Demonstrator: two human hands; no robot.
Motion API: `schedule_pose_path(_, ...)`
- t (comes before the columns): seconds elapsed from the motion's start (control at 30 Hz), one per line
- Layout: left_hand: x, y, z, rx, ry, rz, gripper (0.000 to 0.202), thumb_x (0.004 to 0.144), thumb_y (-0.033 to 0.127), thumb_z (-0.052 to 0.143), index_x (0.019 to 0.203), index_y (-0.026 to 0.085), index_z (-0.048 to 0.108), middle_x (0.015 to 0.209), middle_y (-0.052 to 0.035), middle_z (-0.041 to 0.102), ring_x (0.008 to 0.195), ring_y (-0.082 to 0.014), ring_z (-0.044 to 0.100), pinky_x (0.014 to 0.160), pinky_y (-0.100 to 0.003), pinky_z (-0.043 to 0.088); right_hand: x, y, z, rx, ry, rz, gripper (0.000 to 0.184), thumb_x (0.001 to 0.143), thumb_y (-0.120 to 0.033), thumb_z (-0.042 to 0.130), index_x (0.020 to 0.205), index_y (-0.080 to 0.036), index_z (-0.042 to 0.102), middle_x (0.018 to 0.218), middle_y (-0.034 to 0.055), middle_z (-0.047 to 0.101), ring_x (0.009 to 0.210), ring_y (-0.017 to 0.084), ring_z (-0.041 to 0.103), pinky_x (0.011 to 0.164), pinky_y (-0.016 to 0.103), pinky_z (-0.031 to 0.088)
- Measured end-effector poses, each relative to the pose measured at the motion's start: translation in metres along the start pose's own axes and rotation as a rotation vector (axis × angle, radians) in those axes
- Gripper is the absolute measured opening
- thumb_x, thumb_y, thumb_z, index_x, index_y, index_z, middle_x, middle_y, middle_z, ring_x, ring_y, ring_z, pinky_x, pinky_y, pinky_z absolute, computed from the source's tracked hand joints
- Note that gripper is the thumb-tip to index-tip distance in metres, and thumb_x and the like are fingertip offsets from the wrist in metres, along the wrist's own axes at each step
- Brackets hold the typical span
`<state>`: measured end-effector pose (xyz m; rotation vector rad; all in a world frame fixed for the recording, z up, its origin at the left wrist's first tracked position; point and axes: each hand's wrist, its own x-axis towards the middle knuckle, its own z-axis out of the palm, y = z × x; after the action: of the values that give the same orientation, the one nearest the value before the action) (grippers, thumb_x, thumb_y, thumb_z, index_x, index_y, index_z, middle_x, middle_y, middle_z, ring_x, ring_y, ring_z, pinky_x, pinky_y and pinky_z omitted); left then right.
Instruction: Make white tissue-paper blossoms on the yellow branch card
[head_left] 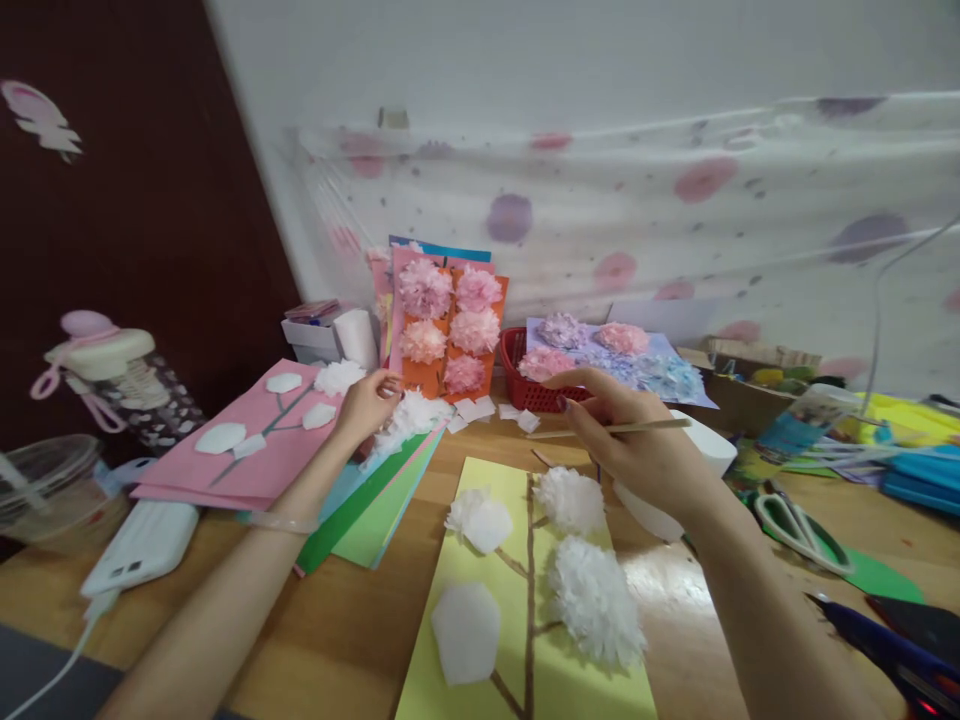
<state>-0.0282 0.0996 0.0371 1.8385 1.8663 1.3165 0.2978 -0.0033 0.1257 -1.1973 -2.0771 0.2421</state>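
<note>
R hand, ctr-right of frame, has fingers clamped on thin stick; L hand is nr white tissue pile, ctr, can't tell if gripping. Yellow sheet w/ 4 white paper pieces lies on worktop, bottom ctr.

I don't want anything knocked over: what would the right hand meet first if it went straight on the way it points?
The right hand would probably meet the red basket first, though depth is unclear in this single view, so it might pass above.
</note>
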Motion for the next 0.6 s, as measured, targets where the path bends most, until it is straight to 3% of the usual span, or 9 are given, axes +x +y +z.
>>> schedule_pose_path(0.1,0.007,0.004,0.016,0.064,-0.016,0.024,0.027,0.074,0.019,0.061,0.1,0.019,0.068,0.094,-0.005,0.076,0.085,-0.0194,0.068,0.076,-0.026,0.048,-0.001,-0.001,-0.006,-0.034,0.019,-0.021,0.024,0.09,-0.026,0.045,0.106,-0.024,0.063,0.05,-0.0054,0.051,0.04,0.013,0.04,0.046,0.024,0.028)
schedule_pose_path(0.23,0.005,0.012,0.031,0.139,0.017,0.022,0.012,0.07,0.031,0.071,0.076,0.021,0.069,0.093,-0.0102,0.075,0.1,-0.0315,0.065,0.087,-0.038,0.045,-0.004,-0.005,-0.011,-0.032,0.042,-0.037,0.023,0.09,-0.026,0.045,0.104,-0.025,0.063,0.048,-0.0063,0.048,0.039,0.013,0.039,0.046,0.025,0.026)
schedule_pose_path(0.33,0.004,0.014,0.034,0.121,0.031,0.008,0.014,0.065,0.029,0.074,0.06,0.021,0.064,0.091,-0.0127,0.074,0.109,-0.0384,0.059,0.088,-0.042,0.043,-0.006,-0.006,-0.013,-0.019,0.04,-0.023,0.023,0.091,-0.027,0.044,0.104,-0.025,0.063,0.048,-0.0064,0.048,0.039,0.013,0.038,0.047,0.025,0.027)
schedule_pose_path(0.43,0.006,0.016,0.024,0.026,0.023,-0.007,0.017,0.066,0.03,0.071,0.057,0.022,0.06,0.084,-0.0109,0.072,0.104,-0.0355,0.061,0.085,-0.04,0.044,-0.007,-0.003,-0.014,-0.008,0.039,-0.02,0.024,0.091,-0.026,0.044,0.105,-0.024,0.063,0.049,-0.0064,0.048,0.04,0.012,0.037,0.046,0.024,0.026)
schedule_pose_path(0.6,0.001,0.026,0.002,-0.276,-0.103,-0.004,0.032,0.066,0.05,0.068,0.072,0.02,0.059,0.073,-0.0032,0.066,0.077,-0.0221,0.065,0.074,-0.034,0.05,-0.003,0.003,-0.008,0.167,0.105,0.036,0.025,0.091,-0.03,0.046,0.108,-0.023,0.063,0.051,-0.0064,0.048,0.044,0.012,0.042,0.047,0.023,0.03)
